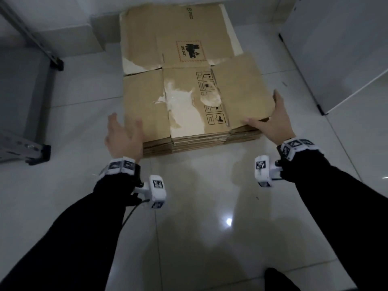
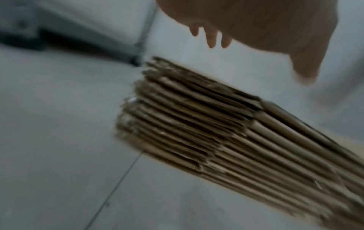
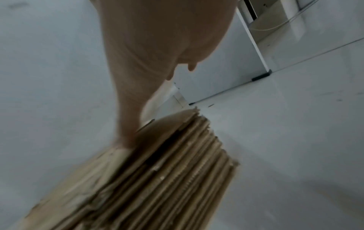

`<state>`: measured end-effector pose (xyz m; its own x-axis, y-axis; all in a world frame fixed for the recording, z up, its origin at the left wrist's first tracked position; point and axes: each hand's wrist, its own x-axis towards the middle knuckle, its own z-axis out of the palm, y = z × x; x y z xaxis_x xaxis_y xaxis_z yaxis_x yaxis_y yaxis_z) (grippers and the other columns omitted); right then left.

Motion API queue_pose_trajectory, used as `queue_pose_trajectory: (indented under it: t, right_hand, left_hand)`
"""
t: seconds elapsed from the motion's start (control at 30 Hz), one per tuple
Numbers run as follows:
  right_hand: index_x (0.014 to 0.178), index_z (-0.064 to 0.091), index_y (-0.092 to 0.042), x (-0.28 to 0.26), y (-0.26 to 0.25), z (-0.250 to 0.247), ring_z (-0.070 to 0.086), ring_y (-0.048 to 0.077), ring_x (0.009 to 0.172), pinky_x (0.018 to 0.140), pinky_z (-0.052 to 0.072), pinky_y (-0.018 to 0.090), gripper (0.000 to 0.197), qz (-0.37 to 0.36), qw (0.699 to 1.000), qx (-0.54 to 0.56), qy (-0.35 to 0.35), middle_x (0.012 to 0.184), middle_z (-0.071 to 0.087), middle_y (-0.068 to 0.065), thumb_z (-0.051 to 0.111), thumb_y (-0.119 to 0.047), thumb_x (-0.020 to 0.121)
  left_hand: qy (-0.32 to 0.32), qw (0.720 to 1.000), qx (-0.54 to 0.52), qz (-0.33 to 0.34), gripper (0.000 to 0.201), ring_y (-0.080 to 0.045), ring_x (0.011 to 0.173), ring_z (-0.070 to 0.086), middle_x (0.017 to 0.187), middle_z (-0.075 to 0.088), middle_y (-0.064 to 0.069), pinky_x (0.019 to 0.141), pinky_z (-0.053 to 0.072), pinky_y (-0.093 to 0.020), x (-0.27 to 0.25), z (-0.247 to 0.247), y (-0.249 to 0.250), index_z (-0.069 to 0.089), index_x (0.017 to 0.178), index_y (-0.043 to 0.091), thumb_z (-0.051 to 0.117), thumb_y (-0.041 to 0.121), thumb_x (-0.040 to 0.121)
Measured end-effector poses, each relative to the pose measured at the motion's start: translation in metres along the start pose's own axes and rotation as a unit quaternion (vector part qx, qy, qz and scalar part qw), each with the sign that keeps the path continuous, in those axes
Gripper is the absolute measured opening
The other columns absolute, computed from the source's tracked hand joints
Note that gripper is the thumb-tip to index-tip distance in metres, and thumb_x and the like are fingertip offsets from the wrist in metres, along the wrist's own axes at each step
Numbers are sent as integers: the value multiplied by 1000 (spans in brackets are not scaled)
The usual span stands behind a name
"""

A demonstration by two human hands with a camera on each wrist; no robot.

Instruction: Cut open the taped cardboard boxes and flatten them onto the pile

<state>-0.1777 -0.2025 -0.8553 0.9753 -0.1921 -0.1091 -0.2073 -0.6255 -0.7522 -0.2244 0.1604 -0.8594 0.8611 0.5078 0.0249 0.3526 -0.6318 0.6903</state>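
A pile of flattened brown cardboard boxes (image 1: 189, 97) lies on the white tiled floor; its top sheet has torn white patches and black shipping symbols. The layered near edge of the pile (image 2: 206, 133) shows in the left wrist view, and its right corner (image 3: 177, 163) in the right wrist view. My left hand (image 1: 123, 135) hovers open at the pile's near left corner, fingers spread, blurred. At the near right corner my right hand (image 1: 270, 120) lies open, thumb on the top sheet and fingers along the right side. Neither hand holds anything.
A grey metal frame with black feet (image 1: 42, 154) stands on the left. White boxes (image 1: 63, 34) sit at the back left. A white cabinet or panel (image 1: 346, 59) lines the right side. Bare tiled floor (image 1: 199, 206) stretches in front of the pile.
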Motion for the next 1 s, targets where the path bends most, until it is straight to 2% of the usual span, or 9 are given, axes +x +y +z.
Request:
queue_pose_trajectory:
  t: [0.07,0.13,0.33,0.53,0.63,0.7,0.77,0.9,1.0]
  right_hand:
    - [150,13,-19,-2,-9,-9,17,22,144,117,14,46,115,-96,985,-139,46,157,16,7,80,-52,63]
    - [150,12,-20,2,-24,-14,10,24,146,116,11,47,115,-151,961,-231,39,158,10,9,81,-50,62]
    - [149,-11,-31,-7,-46,41,-19,17,143,114,-8,52,126,-266,869,-348,-230,155,-20,-5,78,-51,62]
    - [150,4,-35,-6,-27,60,-2,21,147,115,3,53,98,-269,868,-374,-187,160,1,-1,71,-32,79]
    - [150,10,-36,-2,-38,56,9,25,145,113,11,53,99,-268,862,-385,-194,158,11,2,75,-41,74]
    - [146,25,-35,8,-63,46,26,26,134,109,21,49,89,-250,871,-367,-209,149,27,4,70,-56,71]
    - [141,36,-31,22,-87,44,35,27,129,107,25,46,76,-232,896,-323,-198,144,38,6,51,-70,78]
    - [151,14,-28,34,-85,75,3,22,147,116,3,51,63,-201,926,-278,-156,160,4,3,21,-58,96]
    - [151,0,-33,32,-59,103,-11,17,146,116,-5,51,60,-195,914,-335,-119,159,-10,-3,14,-55,97]
  left_hand:
    - [-42,952,190,237,95,-35,132,37,148,33,-18,109,27,-48,-13,2,31,24,147,8,45,70,78]
    - [-138,882,301,336,111,-30,147,6,160,4,-14,117,7,-49,-24,19,46,2,153,18,58,71,73]
    - [-201,852,366,314,114,-29,146,-15,158,-17,-15,116,-2,-48,-23,50,37,-13,151,25,73,41,78]
    - [-205,854,359,317,103,-26,147,-10,160,-11,-10,117,5,-46,-20,60,31,-7,152,32,69,25,83]
    - [-237,854,343,311,96,-28,146,2,160,2,-11,114,11,-47,-9,48,43,7,152,33,64,57,78]
    - [-250,877,285,295,92,-27,141,15,155,18,-9,112,16,-47,5,38,63,23,149,31,34,81,73]
    - [-229,909,223,268,85,-24,144,14,157,19,-7,115,12,-48,20,38,77,26,149,27,17,76,80]
    - [-183,925,272,192,68,-21,147,-11,161,-10,-6,118,-5,-48,31,58,64,0,153,16,23,50,99]
    - [-138,929,276,205,68,-22,148,-4,161,-2,-7,118,-1,-46,27,75,46,4,153,12,16,49,96]
